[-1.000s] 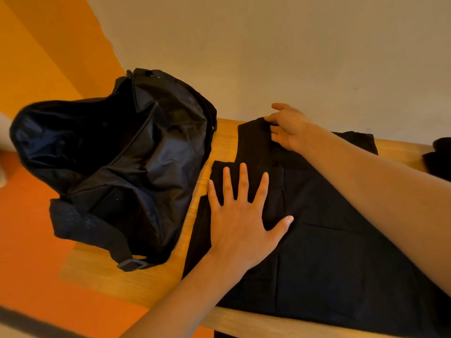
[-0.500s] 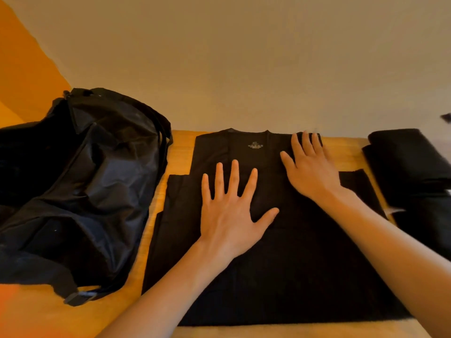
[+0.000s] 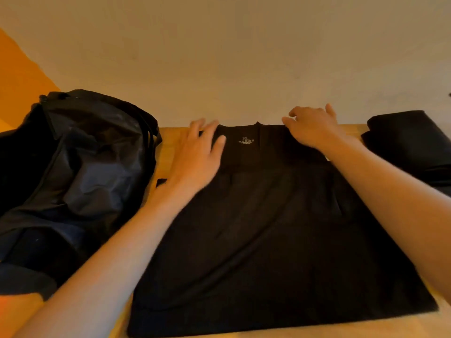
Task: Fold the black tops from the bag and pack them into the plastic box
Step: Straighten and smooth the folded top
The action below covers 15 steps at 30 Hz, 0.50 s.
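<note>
Head view: left hand (image 3: 195, 154) and right hand (image 3: 314, 130) rest open-fingered, gripping nothing, on black top (image 3: 268, 228) beside bag (image 3: 85, 167), contents unseen.

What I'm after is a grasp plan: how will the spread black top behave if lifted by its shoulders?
Probably floppy: the black top lies flat on the table with soft creases, so it should drape and sag. Likely light, since the cloth looks thin. Pushed across the smooth wood, it would probably bunch, not roll.
</note>
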### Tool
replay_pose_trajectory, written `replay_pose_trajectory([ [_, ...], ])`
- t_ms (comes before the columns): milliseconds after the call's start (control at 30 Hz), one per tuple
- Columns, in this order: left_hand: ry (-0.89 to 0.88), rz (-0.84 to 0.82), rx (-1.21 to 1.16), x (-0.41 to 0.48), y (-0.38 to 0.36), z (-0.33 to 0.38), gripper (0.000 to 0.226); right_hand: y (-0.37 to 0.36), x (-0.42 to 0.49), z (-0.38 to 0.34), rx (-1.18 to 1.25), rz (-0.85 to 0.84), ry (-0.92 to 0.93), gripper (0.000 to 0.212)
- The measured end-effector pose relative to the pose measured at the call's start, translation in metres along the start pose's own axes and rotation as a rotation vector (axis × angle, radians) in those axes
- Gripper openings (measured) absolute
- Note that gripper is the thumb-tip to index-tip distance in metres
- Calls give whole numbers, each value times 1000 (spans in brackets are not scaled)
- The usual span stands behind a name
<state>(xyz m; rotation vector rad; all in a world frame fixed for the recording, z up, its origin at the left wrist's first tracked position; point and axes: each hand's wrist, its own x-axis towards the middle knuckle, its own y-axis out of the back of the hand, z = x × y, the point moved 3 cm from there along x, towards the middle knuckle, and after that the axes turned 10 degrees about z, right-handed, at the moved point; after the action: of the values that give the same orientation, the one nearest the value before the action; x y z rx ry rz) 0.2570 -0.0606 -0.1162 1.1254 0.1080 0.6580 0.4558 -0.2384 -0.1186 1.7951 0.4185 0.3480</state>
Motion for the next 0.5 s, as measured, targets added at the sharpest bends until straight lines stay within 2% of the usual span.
replay_pose_trajectory([
  [100, 64, -112, 98, 51, -5, -27, 45, 3, 13, 1, 218, -163, -66, 40],
  [200, 42, -80, 31, 67, -5, -36, 19, 0, 17, 2, 380, -96, -31, 16],
  [267, 24, -40, -7, 69, -5, -35, 3, -4, 17, 5, 464, -46, -50, 9],
  [400, -30, 9, -4, 69, -7, -33, 8, -8, 18, 9, 584, -25, -99, 10],
  [500, 18, -18, -136, 68, -4, -31, 8, -2, 19, 10, 655, -71, -145, 22],
])
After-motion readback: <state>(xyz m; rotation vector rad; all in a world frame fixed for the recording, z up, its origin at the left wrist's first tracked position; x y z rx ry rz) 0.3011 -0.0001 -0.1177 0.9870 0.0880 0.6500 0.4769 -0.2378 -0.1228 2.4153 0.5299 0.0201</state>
